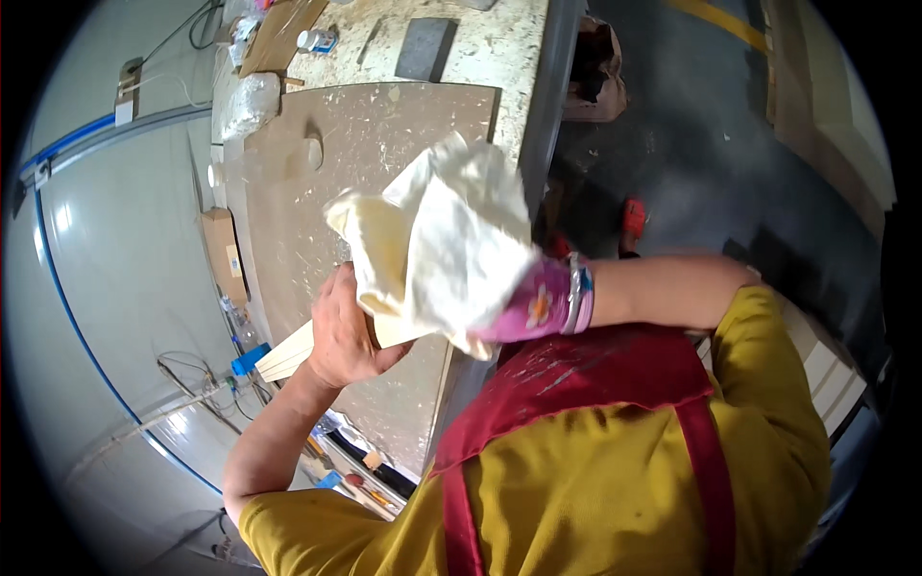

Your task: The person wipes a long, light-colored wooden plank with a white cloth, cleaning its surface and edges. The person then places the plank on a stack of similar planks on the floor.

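1. Left hand [346,326] is wrapped around a pale wooden piece [288,353], fingers curled over it and thumb on the near side, so yeah, clamped on it. The wood sticks out past the hand on the left, with lines running along its length.
2. Right hand is buried behind a big crumpled off-white cloth [466,235]. Can't tell if its fingers are spread or closed, the cloth covers too much and it's a bit blurry. There's a pink floral cuff [538,300] at that wrist, plus a band [576,293] around it.
3. The cloth bunches up just beside the left hand and hangs over the right end of the wood. The wood itself is above a big brownish board [288,206] with pale scuffs all over it.
4. That board lies on a speckled workbench [514,58]. Far end of the bench: a dark grey slab [425,50], a small white bottle [309,40] and some bunched clear plastic [252,104].
5. Cardboard box [223,252] off to the left, near the wall.
6. Person's in a mustard shirt [595,499] and dark red apron [595,379].
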